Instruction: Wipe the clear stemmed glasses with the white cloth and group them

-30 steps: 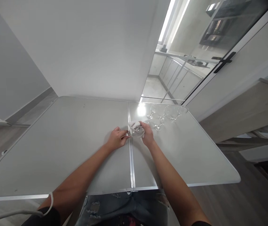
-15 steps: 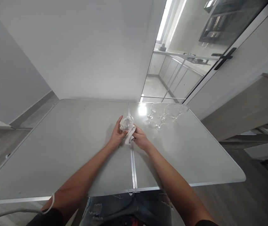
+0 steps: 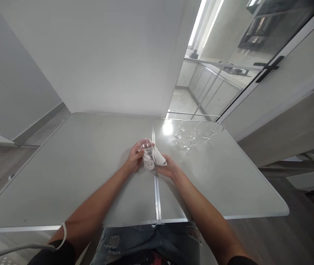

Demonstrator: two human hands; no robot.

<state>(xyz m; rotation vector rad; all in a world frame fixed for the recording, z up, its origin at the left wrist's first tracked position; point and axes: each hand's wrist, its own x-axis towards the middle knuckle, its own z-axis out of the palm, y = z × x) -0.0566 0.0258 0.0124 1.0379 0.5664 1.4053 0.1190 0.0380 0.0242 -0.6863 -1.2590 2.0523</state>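
Over the middle seam of the grey table [image 3: 71,173], my left hand [image 3: 133,159] is closed round the bowl of a clear stemmed glass [image 3: 146,144]. My right hand [image 3: 167,169] grips a white cloth [image 3: 153,159] that wraps the lower part of the same glass. Both hands meet at the glass, a little above the tabletop. The glass stem is hidden under the cloth.
Three more clear stemmed glasses [image 3: 194,133] stand together at the table's far right. A white wall panel rises behind the table, and a glass door with a black handle [image 3: 270,68] is at the right. Wooden floor surrounds the table.
The glass has passed from lying sideways in the cloth to upright in my left hand. My right hand and the cloth have slid down from the bowl to the lower part.
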